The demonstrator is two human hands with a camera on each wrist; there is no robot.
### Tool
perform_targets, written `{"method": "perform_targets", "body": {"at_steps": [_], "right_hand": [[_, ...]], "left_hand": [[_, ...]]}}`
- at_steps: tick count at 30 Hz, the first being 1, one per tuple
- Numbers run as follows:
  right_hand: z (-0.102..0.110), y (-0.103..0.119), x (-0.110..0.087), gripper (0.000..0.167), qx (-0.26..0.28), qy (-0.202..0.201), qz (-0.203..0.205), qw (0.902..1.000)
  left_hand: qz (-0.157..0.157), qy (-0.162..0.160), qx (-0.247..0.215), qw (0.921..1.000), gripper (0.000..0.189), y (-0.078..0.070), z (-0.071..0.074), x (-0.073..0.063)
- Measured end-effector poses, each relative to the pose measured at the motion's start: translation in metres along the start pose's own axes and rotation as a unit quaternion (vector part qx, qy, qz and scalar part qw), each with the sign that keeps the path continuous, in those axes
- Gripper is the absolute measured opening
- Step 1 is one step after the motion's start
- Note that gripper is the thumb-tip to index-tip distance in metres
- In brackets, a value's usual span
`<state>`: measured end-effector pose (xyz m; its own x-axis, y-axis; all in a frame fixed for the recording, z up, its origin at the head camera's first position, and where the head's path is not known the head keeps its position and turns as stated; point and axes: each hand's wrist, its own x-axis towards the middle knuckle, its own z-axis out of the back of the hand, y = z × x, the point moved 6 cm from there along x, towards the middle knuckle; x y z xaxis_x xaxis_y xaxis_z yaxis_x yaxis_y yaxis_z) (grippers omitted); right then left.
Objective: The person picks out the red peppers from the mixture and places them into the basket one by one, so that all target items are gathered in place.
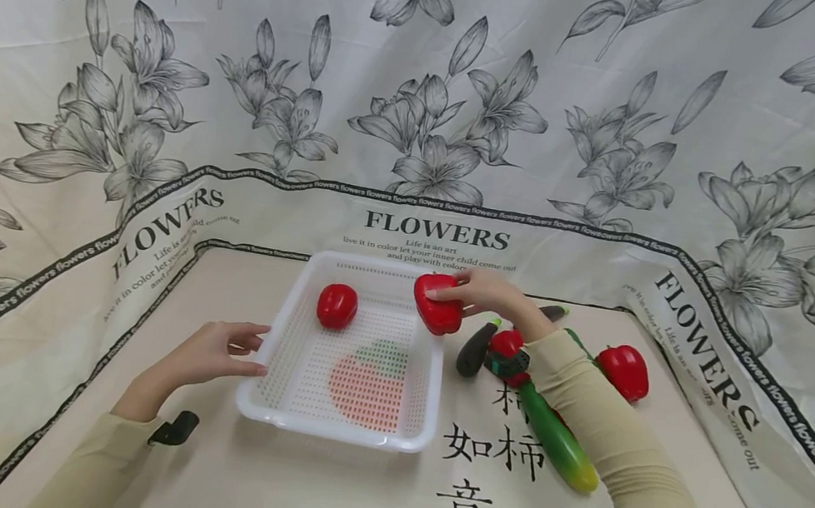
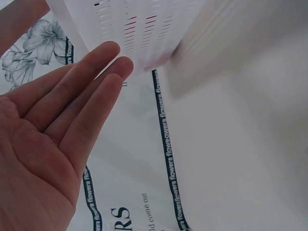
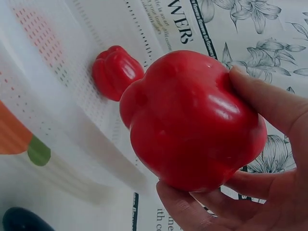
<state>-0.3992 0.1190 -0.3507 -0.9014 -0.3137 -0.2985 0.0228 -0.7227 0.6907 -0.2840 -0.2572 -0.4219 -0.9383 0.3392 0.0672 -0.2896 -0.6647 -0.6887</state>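
In the head view a white perforated plastic basket (image 1: 338,432) stands on the table, with a red bell pepper (image 1: 337,306) inside at its back left. My right hand (image 1: 488,292) grips another red bell pepper (image 1: 438,304) above the basket's right rim. The right wrist view shows that held pepper (image 3: 192,120) between thumb and fingers. At the basket's left side is my left hand (image 1: 218,356). Its fingers look straight in the left wrist view, with the fingertips (image 2: 111,47) at the basket wall (image 2: 139,29).
Right of the basket lie an eggplant (image 1: 473,354), a long green vegetable with a yellow tip (image 1: 558,440), and a red bell pepper (image 1: 623,372). My right forearm partly covers more vegetables there. A flower-printed cloth (image 1: 422,122) hangs behind the table.
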Motion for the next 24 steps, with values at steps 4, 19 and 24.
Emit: {"method": "perform_targets", "body": {"at_steps": [4, 19, 24], "right_hand": [[-0.006, 0.009, 0.005, 0.074, 0.009, 0.005, 0.002, 0.9999], [-0.024, 0.022, 0.030, 0.061, 0.057, 0.021, -0.008, 0.9981], [-0.029, 0.025, 0.037, 0.061, 0.067, 0.025, -0.013, 0.9973]], "left_hand": [[0.003, 0.001, -0.001, 1.0000, 0.071, -0.002, 0.000, 0.000], [0.005, -0.001, 0.002, 1.0000, 0.072, 0.000, 0.000, 0.001], [0.005, -0.003, 0.003, 1.0000, 0.072, 0.001, 0.001, 0.001]]}}
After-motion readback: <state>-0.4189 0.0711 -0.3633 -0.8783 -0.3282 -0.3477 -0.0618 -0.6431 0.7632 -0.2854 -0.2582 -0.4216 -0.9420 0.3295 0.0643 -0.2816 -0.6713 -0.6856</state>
